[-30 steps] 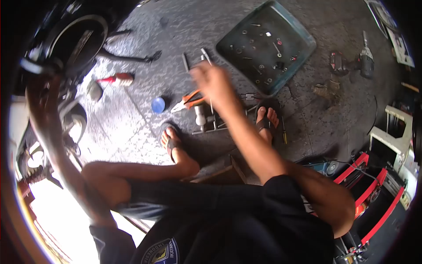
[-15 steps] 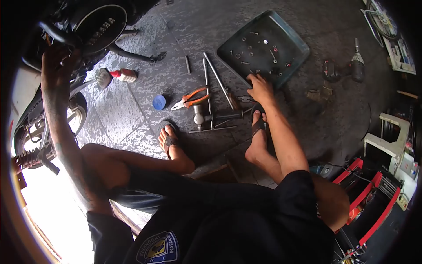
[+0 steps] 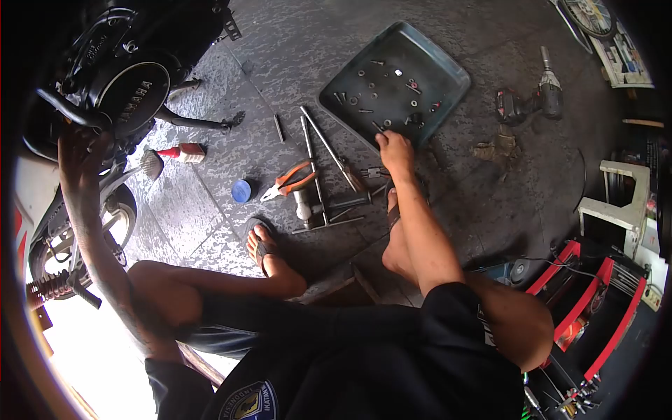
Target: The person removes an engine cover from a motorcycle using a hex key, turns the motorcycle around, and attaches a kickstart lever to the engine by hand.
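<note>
At the near corner of a dark shallow tray [image 3: 334, 110], my right hand [image 3: 396, 151] is closed, with a thin bolt [image 3: 379, 128] showing at the fingertips. Loose bolts, washers and a white nut [image 3: 398, 73] lie spread over the tray's bottom. On the left, my left hand [image 3: 82, 150] is up against the motorcycle [image 3: 133, 101], just below a bent black pipe [image 3: 66, 105]. Shadow covers those fingers, so their grip is unclear.
Orange-handled pliers [image 3: 287, 180], a hammer [image 3: 302, 208], long-handled wrenches [image 3: 329, 143] and a blue cap [image 3: 241, 190] lie on the floor between my feet and the tray. A red-capped bottle [image 3: 183, 152] is near the motorcycle. Rightward are a cordless impact wrench [image 3: 549, 94] and a red-edged tool cart [image 3: 602, 308].
My right hand's fingers have gone from reaching over the tray's edge to closed, with a bolt at their tips. The view has shifted slightly. My left hand stays by the motorcycle.
</note>
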Tool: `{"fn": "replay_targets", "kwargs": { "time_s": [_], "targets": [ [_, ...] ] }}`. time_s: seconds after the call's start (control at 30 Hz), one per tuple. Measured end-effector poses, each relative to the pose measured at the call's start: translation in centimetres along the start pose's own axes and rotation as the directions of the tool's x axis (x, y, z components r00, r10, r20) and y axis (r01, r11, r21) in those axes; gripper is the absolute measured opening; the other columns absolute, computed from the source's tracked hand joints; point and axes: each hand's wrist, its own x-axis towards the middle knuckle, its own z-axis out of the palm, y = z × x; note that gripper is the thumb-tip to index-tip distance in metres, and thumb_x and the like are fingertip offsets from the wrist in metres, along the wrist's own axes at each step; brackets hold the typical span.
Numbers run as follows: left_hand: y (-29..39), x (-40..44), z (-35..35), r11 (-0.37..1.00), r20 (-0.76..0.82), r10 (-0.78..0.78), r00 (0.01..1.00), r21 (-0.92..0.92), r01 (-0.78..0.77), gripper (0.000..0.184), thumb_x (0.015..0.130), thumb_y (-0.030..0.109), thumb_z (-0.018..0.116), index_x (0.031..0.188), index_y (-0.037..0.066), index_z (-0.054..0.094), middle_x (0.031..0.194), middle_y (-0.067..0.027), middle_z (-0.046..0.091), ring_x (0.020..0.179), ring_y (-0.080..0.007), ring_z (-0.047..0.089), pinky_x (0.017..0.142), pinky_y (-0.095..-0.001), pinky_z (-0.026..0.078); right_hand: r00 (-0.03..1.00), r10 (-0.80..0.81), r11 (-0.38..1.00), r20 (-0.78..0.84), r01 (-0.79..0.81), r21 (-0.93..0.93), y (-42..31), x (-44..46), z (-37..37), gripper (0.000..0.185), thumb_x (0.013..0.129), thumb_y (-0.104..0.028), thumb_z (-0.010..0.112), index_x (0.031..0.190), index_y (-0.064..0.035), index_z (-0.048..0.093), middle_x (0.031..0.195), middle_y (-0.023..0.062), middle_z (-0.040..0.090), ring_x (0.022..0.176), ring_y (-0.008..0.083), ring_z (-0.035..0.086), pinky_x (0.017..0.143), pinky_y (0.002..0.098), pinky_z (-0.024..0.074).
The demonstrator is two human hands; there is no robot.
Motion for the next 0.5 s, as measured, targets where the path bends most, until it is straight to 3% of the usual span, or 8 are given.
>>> {"fn": "replay_targets", "kwargs": {
  "time_s": [0.07, 0.23, 0.3, 0.43, 0.5],
  "targets": [
    [-0.6, 0.0, -0.2, 1.0, 0.001, -0.015, 1.0, -0.018, 0.015, 0.042, 0.085, 0.014, 0.068, 0.124, 0.009, 0.051, 0.112, -0.007, 0.063, 0.103, -0.0169, 0.061, 0.089, -0.0322, 0.046, 0.993, 0.041, 0.997, -0.109, -0.033, 0.069, 0.6, 0.2, 0.0, 0.022, 0.089, -0.026, 0.06, 0.094, -0.0067, 0.068, 0.094, 0.0179, 0.068, 0.09, 0.0396, 0.064, 0.077, 0.0472, 0.0506],
    [0.3, -0.2, 0.0, 0.999, -0.005, -0.025, 1.0, -0.046, 0.025, 0.043, 0.085, 0.015, 0.069, 0.123, 0.009, 0.05, 0.111, -0.0067, 0.062, 0.104, -0.0165, 0.059, 0.09, -0.0324, 0.046, 0.988, 0.082, 0.991, -0.13, -0.068, 0.113, -0.1, 0.8, 0.0, 0.014, 0.087, -0.019, 0.062, 0.093, -0.0076, 0.068, 0.094, 0.0168, 0.068, 0.09, 0.0373, 0.064, 0.077, 0.0449, 0.0509],
    [-0.6, 0.1, -0.3, 0.998, 0.024, -0.041, 0.999, -0.046, 0.042, 0.045, 0.085, 0.017, 0.069, 0.124, 0.009, 0.049, 0.112, -0.0076, 0.061, 0.107, -0.0178, 0.058, 0.091, -0.0332, 0.046, 0.959, -0.135, 0.955, -0.248, 0.192, 0.225, -1.1, 0.8, 0.5, 0.011, 0.087, -0.016, 0.061, 0.092, -0.0081, 0.067, 0.092, 0.0161, 0.068, 0.088, 0.0364, 0.065, 0.075, 0.0441, 0.051],
    [-1.5, 0.1, -0.8, 0.997, 0.032, -0.066, 0.997, -0.036, 0.067, 0.052, 0.085, 0.021, 0.069, 0.131, 0.01, 0.047, 0.118, -0.0075, 0.059, 0.115, -0.0196, 0.055, 0.098, -0.0351, 0.041, 0.936, -0.331, 0.879, -0.122, 0.353, 0.32, -5.3, -0.9, 0.1, 0.009, 0.087, -0.013, 0.061, 0.092, -0.0081, 0.066, 0.085, 0.0145, 0.069, 0.079, 0.0364, 0.065, 0.069, 0.0428, 0.0516],
    [-1.2, 0.2, -0.9, 0.998, 0.058, -0.061, 0.996, -0.029, 0.062, 0.052, 0.085, 0.021, 0.069, 0.131, 0.01, 0.048, 0.118, -0.0074, 0.059, 0.114, -0.0197, 0.055, 0.098, -0.0349, 0.041, 0.935, -0.337, 0.855, -0.112, 0.354, 0.378, -7.2, -1.5, 0.7, 0.01, 0.088, -0.015, 0.061, 0.092, -0.0076, 0.066, 0.082, 0.0178, 0.067, 0.077, 0.038, 0.065, 0.067, 0.0451, 0.0512]
  ]
}}
